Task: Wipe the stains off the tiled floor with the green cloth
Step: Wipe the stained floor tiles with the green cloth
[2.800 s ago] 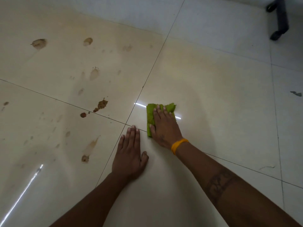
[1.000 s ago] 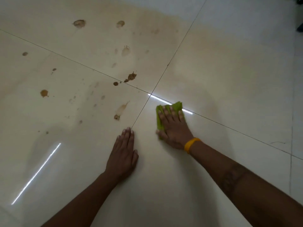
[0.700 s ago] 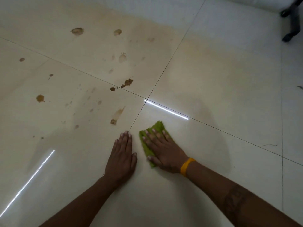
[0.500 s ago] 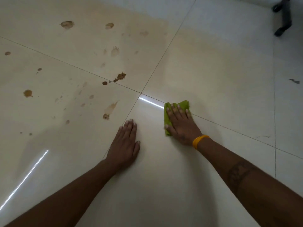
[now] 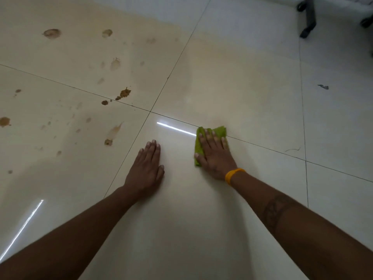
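My right hand (image 5: 215, 156), with a yellow wristband, presses flat on the folded green cloth (image 5: 220, 130), which lies across a grout line of the glossy cream tiled floor (image 5: 232, 81). Most of the cloth is hidden under the palm and fingers. My left hand (image 5: 146, 168) rests flat on the tile to the left of it, fingers straight and together. Brown stains mark the tiles further left: a dark splatter (image 5: 123, 93) by the grout line, a smear (image 5: 112, 136) just left of my left hand, and round blotches (image 5: 52, 33) at the far left.
Black chair legs with castors (image 5: 307, 19) stand at the top right. A small dark mark (image 5: 323, 87) sits on the right tile, and a thin scratch (image 5: 292, 149) lies near the grout line. Light streaks reflect off the floor.
My right hand slid the cloth toward my left hand, then back out to the right along the grout line. My left hand has stayed planted flat on the tile.
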